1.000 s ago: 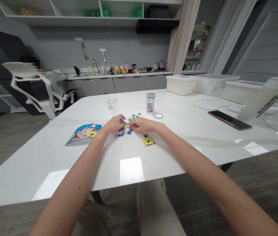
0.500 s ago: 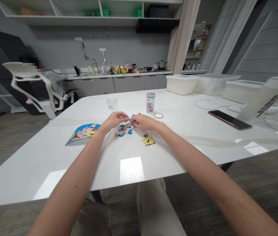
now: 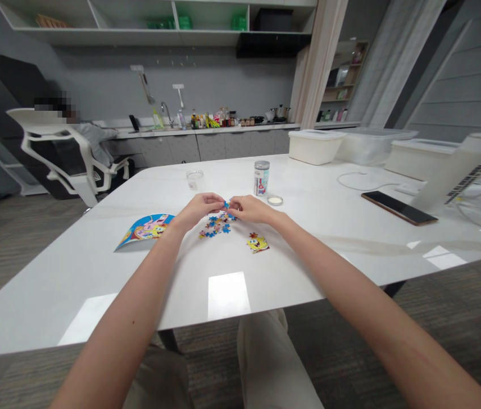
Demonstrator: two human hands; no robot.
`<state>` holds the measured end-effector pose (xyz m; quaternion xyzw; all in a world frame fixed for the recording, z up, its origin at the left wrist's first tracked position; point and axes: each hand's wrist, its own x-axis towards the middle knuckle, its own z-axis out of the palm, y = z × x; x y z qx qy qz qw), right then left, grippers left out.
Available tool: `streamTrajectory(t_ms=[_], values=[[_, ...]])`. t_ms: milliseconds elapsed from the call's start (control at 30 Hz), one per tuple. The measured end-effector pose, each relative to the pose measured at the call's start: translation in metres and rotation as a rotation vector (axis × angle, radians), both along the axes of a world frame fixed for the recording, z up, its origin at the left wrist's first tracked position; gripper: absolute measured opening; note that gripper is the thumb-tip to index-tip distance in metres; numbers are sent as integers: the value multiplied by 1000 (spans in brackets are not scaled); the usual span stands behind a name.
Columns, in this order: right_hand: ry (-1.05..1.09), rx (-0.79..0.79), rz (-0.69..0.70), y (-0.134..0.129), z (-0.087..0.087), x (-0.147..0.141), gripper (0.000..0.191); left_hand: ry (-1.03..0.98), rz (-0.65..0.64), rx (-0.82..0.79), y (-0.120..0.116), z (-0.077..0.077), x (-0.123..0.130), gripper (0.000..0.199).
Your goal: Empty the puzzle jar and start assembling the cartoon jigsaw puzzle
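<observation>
Loose puzzle pieces, blue, pink and yellow, lie in a small pile on the white table. Over the pile's far side, my left hand and my right hand nearly meet at the fingertips. A small blue piece shows between them, pinched by the left fingers. My right fingers are curled closed against it; what else they hold is hidden. A joined yellow puzzle section lies right of the pile. The curved picture sheet rests beside my left forearm.
Beyond my hands stand a clear jar, a printed canister and a round lid. A phone, a cable and lidded bins are at the right. A person sits in a white chair at the far left.
My fingertips have come closer together and lifted slightly, with a blue piece now visible between them. The pile, yellow section and picture sheet look the same.
</observation>
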<state>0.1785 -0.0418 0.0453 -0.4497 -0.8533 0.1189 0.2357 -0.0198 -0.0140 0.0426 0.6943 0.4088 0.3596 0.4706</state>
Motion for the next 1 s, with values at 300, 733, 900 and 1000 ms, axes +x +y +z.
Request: streamTrajectory(t_ms=[300,733,900,1000], values=[[138,24,13,7,-4,-1,17,3,-37,-69,-7,6,0,24],[408,-161,104,13,-1,3,20,33,-100,-128,-10,7,1,23],[477,-222,124,10,2,5,21,31,-102,-127,-11,8,1,18],[507,-245,130,9,4,4,20,27,-102,-125,-11,9,2,19]])
